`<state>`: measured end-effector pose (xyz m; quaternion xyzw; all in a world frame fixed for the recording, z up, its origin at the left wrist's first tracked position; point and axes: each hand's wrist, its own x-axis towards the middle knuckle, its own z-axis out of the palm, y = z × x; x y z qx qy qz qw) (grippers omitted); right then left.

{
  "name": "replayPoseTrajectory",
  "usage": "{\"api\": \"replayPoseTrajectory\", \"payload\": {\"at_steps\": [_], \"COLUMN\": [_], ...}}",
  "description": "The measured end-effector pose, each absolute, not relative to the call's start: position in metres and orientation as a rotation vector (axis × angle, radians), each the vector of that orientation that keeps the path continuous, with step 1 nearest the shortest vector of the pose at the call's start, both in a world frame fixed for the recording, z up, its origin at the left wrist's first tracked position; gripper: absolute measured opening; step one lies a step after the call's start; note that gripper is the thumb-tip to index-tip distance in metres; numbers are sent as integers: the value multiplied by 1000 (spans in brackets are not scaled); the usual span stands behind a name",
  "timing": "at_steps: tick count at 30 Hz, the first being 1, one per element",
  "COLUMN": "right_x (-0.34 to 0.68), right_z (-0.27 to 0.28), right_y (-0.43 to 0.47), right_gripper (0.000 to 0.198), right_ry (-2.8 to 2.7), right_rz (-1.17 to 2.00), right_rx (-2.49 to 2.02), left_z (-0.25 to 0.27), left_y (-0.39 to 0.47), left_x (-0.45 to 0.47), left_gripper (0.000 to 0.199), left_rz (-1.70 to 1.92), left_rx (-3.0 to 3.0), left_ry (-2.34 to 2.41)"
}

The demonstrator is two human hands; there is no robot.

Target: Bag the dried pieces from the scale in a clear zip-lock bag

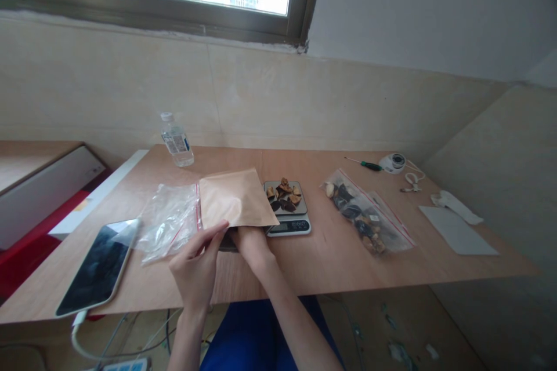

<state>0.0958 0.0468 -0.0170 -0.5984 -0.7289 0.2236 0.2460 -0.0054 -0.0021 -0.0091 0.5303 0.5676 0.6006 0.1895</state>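
A tan kraft paper bag [230,200] lies in front of me, its near edge lifted. My left hand [198,261] is closed on that edge, pinching it between thumb and fingertips. My right hand [251,243] reaches in under the raised paper, so its fingers are hidden; I cannot tell whether it is inside the bag or only beneath it. Something dark shows below the paper's near edge. Just right of the bag stands a small digital scale [300,225], its plate bearing several brown and dark dried chunks [285,194]. The scale's display is too small to read.
Clear plastic zip bags [167,214] lie left, beside a tablet [100,266] with a cable. A zip bag of dried pieces [357,214] lies right. Farther off are a bottle [177,142], a screwdriver [369,166], a white camera [391,163] and a white sheet [456,232].
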Motion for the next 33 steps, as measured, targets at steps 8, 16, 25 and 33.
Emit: {"api": "replayPoseTrajectory", "payload": {"at_steps": [8,16,25,33], "right_x": [103,118,178,250], "right_z": [-9,12,9,-23], "right_y": [30,-10,-21,14], "right_gripper": [41,18,22,22], "right_ry": [-1859,-1759,-1120,-761], "right_rz": [801,862,1122,728], "right_rx": [-1395,-1333,-1067,-1033], "left_z": [-12,-8,9,64], "left_y": [0,2,11,75], "left_x": [-8,-12,-17,-18], "left_gripper": [14,14,13,21], "left_rz": [1683,1692,1724,1908], "left_rx": [1490,1457,1461,1567], "left_ry": [1571,1585,1631,1577]}}
